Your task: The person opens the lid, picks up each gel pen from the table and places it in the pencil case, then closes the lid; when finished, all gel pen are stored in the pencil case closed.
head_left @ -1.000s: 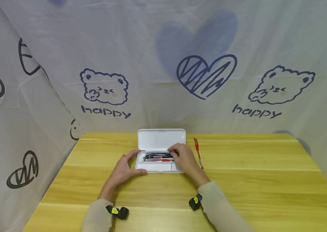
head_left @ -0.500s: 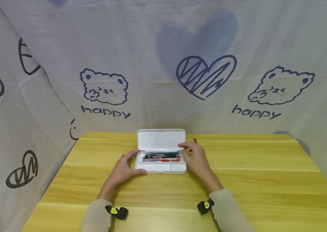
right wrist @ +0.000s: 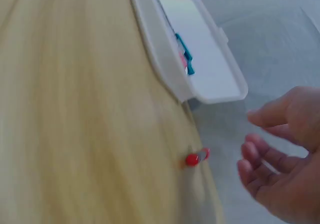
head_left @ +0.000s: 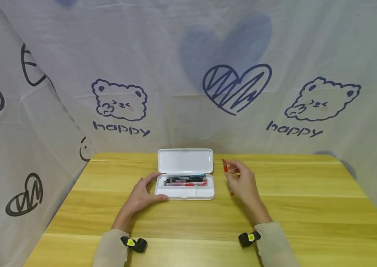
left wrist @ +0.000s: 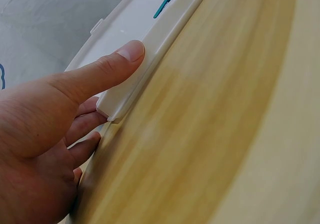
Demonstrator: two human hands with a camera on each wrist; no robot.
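Note:
An open white pencil case (head_left: 175, 192) lies on the table with its lid (head_left: 185, 161) raised at the back. Several pens (head_left: 186, 181), blue-green, black and red, lie in its rear compartment. My left hand (head_left: 140, 194) holds the case's left end, the thumb on its front wall and the index finger at the back corner. To the right of the case is a red pen (head_left: 225, 165), partly hidden by my right hand (head_left: 246, 185). In the right wrist view, that hand's thumb and fingers are spread beside the red pen (right wrist: 193, 159), apart from it and holding nothing.
The wooden table (head_left: 188, 226) reaches back to a pale printed cloth (head_left: 188, 126) hanging just behind the case. Another cloth side (head_left: 18, 155) hangs at the left. A black camera (head_left: 246, 239) sits on each wrist.
My right hand has left the pens in the case and moved right, over to the red pen on the table. My left hand has stayed on the case.

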